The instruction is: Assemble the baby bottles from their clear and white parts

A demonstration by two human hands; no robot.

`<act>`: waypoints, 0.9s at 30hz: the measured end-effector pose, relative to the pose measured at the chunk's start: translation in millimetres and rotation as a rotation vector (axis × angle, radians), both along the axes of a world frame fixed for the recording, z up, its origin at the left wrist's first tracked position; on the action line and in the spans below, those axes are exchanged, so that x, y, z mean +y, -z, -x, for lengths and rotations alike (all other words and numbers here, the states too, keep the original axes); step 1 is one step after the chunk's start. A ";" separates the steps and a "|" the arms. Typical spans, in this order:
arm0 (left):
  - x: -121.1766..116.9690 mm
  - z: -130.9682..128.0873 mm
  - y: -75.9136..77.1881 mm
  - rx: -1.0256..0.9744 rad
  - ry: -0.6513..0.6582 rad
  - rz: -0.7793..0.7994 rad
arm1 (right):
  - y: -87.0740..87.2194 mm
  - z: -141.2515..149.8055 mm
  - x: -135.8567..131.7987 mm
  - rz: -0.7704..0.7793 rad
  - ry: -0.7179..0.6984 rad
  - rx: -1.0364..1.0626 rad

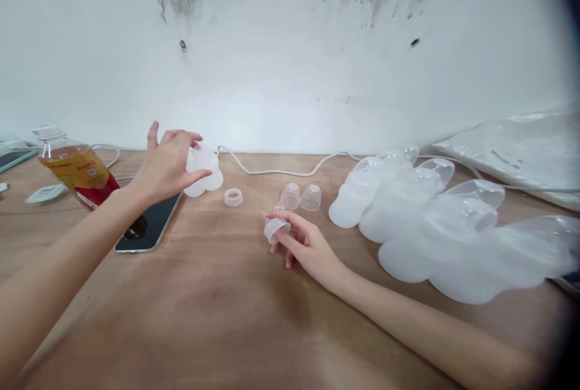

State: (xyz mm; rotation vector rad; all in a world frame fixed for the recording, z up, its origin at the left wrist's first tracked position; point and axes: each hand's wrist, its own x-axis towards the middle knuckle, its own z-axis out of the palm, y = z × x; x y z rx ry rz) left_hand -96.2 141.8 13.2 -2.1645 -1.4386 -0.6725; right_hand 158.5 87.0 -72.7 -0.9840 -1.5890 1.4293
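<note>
At the left of the head view, my left hand (pixel 174 160) has its thumb and fingers around a white, cloud-shaped plastic bottle (pixel 212 179) that stands on the table; the grip partly hides its top. Near the middle, my right hand (pixel 303 239) is closed on a small clear plastic cap (pixel 276 229) with a ridged rim. Just behind that hand are two clear domed caps (pixel 310 198), side by side. A translucent plastic ring (pixel 233 197) lies between my hands. To the right, several white lobed bottles (pixel 417 239) with clear domed tops form a slanting row.
A drink bottle (pixel 86 172) with a yellow and red label leans beside my left forearm. Under it lies a dark-screened phone (pixel 151 227). A white cable (pixel 281 172) runs along the wall (pixel 290 63). Clear plastic wrapping (pixel 521 148) lies at the back right of the wooden table (pixel 203 311).
</note>
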 end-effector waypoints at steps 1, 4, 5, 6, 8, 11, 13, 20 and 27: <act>-14.5 -0.7 -7.7 -0.094 0.018 -0.016 | -0.9 -1.5 -0.1 -0.004 -0.023 -0.005; -67.1 -10.1 -17.6 -0.500 0.106 0.188 | -4.4 -7.0 -1.6 -0.008 -0.146 -0.022; -83.5 -16.1 -13.8 -0.622 0.150 0.289 | -5.7 -8.7 -2.9 0.006 -0.178 -0.018; -97.2 -23.1 -6.4 -0.668 0.188 0.395 | -7.0 -10.0 -4.8 0.027 -0.193 -0.005; -113.9 -38.9 15.5 -0.620 0.205 0.462 | -9.6 -11.8 -10.1 0.076 -0.173 0.027; -113.2 -60.9 47.5 -0.534 0.225 0.404 | -12.2 -15.3 -18.3 0.101 -0.139 0.034; -103.8 -71.6 59.1 -0.523 0.250 0.377 | -12.5 -20.0 -21.1 0.106 -0.132 0.038; -93.1 -72.4 66.0 -0.470 0.267 0.452 | -7.7 -31.6 -11.3 0.179 -0.160 0.263; -98.7 -72.8 74.5 -0.417 0.305 0.417 | 1.5 -7.1 -6.6 0.162 -0.128 0.436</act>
